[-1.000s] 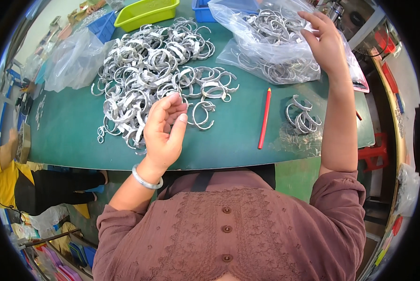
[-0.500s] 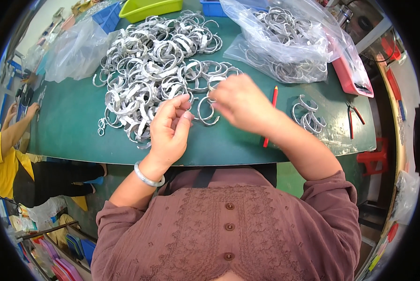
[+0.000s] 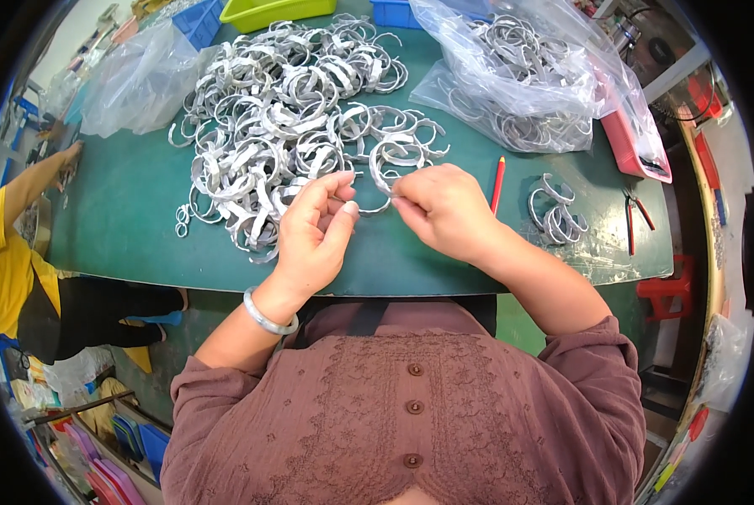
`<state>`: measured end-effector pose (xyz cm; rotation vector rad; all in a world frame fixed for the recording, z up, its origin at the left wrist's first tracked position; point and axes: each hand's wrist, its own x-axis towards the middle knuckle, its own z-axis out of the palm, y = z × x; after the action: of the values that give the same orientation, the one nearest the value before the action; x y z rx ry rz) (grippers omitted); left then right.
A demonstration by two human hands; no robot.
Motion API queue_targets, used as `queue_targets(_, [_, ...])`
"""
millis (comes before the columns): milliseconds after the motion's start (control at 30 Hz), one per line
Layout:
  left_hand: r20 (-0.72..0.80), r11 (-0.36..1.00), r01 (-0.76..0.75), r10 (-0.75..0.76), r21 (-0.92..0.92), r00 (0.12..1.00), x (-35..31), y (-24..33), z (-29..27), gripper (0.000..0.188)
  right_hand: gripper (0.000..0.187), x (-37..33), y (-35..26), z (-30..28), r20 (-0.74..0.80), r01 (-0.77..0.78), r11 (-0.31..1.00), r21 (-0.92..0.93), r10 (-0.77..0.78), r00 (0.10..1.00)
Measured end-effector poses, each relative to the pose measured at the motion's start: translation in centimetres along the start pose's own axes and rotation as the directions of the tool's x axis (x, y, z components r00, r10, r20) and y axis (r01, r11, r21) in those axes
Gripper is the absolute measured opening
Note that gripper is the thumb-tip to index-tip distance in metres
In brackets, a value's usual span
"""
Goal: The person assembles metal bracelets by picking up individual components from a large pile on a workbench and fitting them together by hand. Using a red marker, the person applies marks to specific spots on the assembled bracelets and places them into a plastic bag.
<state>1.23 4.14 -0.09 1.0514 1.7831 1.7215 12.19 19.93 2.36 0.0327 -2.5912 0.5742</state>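
Note:
A large heap of silver-grey open cuff bracelets (image 3: 259, 126) covers the table in front of me. Between thumb and fingers, my right hand (image 3: 446, 210) pinches one cuff bracelet (image 3: 385, 151) by its lower end, just at the heap's right edge. My left hand (image 3: 316, 223) is beside the heap's near side, fingers loosely curled and thumb apart, with nothing visible in it. Behind its fingertips another bracelet's curve shows in part. A bangle (image 3: 268, 316) circles my left wrist.
Right of my hands lie a red pencil (image 3: 499, 185), a few separate cuffs (image 3: 555, 215) and red-handled pliers (image 3: 634, 219). Beyond them are a clear bag of bracelets (image 3: 520, 93) and a pink tray (image 3: 634, 147). A person in yellow (image 3: 11, 244) works at the left.
My right hand has drawn back slightly toward me and now visibly grips a cuff bracelet. My left hand has shifted slightly right. The other person's arm has moved up along the table's left edge.

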Motion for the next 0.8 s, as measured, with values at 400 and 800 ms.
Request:
queue_targets(400, [0.238, 0.829, 0.288, -0.193, -0.479, 0.952, 0.6, 2.2, 2.0, 0.023, 0.012, -1.4, -0.9, -0.7, 0.245, -0.299, 0.157, 0.941, 0.294, 0.924])
queue_targets(800, [0.12, 0.849, 0.295, -0.27, -0.438, 0.955, 0.9, 2.1, 2.0, 0.011, 0.029, -1.8, 0.5, -3.2, 0.262, -0.381, 0.351, 0.855, 0.343, 0.902])
